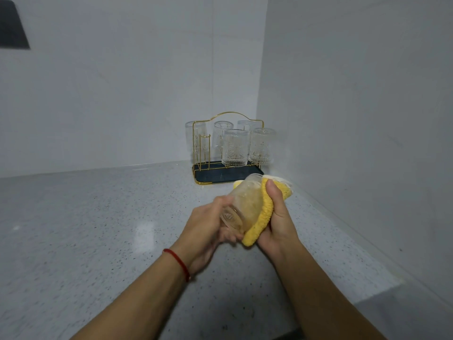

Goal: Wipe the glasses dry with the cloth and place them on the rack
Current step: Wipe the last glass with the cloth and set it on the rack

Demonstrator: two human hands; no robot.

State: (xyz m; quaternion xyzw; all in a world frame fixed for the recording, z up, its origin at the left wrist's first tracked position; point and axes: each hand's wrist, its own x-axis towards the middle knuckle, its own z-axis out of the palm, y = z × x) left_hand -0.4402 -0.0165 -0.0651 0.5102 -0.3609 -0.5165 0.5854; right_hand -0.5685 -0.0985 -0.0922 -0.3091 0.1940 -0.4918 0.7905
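Observation:
I hold a clear embossed glass point(241, 204) tilted over the counter, its base toward me. My left hand point(208, 229) grips the base end. My right hand point(278, 217) holds a yellow cloth point(263, 209) wrapped against the glass's right side, thumb pressed on top. Behind them stands a gold wire rack point(229, 148) on a dark tray point(220, 176). Several glasses point(234, 148) hang upside down on its pegs. One peg at the front left point(204, 150) is bare.
The speckled grey countertop point(98, 229) runs into a corner between two white walls. The right wall point(367, 119) is close to my right hand. A dark panel point(12, 28) shows at the upper left.

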